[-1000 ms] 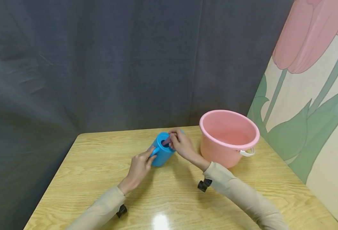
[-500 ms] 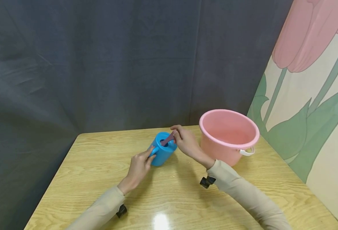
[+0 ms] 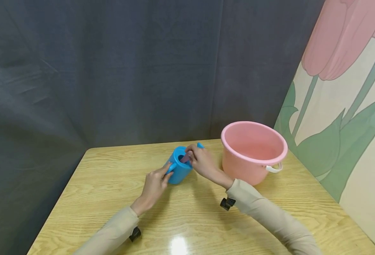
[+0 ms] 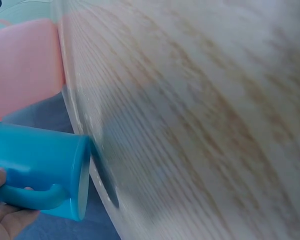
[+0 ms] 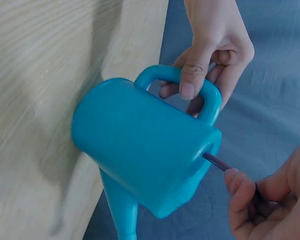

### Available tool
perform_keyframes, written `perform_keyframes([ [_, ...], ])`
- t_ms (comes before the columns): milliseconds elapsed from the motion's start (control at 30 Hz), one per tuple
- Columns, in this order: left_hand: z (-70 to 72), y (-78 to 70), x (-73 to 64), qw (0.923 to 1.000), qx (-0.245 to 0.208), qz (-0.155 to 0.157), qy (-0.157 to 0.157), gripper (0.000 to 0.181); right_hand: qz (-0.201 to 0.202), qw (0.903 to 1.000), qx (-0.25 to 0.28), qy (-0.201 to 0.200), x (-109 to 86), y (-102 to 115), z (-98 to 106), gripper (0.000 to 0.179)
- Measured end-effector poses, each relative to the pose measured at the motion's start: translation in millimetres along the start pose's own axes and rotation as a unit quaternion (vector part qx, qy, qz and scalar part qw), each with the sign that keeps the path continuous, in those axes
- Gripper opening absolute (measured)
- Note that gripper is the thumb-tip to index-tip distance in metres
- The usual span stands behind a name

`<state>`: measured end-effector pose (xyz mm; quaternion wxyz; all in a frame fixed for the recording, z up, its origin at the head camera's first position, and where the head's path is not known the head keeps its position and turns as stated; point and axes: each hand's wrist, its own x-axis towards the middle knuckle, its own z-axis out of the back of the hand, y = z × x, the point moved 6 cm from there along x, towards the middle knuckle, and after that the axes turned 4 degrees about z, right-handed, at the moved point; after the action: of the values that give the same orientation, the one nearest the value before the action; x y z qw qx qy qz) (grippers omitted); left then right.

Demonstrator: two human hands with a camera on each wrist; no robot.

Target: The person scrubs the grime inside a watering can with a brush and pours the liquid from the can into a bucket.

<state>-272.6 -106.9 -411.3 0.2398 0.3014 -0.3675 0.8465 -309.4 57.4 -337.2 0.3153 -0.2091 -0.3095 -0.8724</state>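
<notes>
My left hand grips the handle of a blue watering can; in the right wrist view its thumb lies over the handle. The can tilts above the wooden table, its top opening facing up toward me and its spout pointing away. My right hand pinches a slim purple stick-like tool over the opening. The tool's far end is inside the can and hidden. In the left wrist view, the can's base hangs close to the table with its shadow beneath.
A pink bucket with a white handle stands on the table just right of my right hand. A dark curtain hangs behind the table's back edge, and a painted wall borders the right side.
My right hand first drew the purple tool up and right, showing more of it, then pushed it back down into the can. The left hand and the can stayed nearly still.
</notes>
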Motion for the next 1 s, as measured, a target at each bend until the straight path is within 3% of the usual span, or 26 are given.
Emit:
perform_keyframes([
  [467, 0.0, 0.0, 0.1, 1.0000, 0.003, 0.001, 0.000, 0.041, -0.027, 0.9994, -0.020, -0.011, 8.5, -3.8, 24.5, 0.014],
  [1000, -0.6, -1.2, -0.5, 0.9999, 0.008, -0.008, -0.004, 0.042, 0.029, 0.9976, -0.063, 0.004, 3.0, -4.4, -3.8, 0.028],
])
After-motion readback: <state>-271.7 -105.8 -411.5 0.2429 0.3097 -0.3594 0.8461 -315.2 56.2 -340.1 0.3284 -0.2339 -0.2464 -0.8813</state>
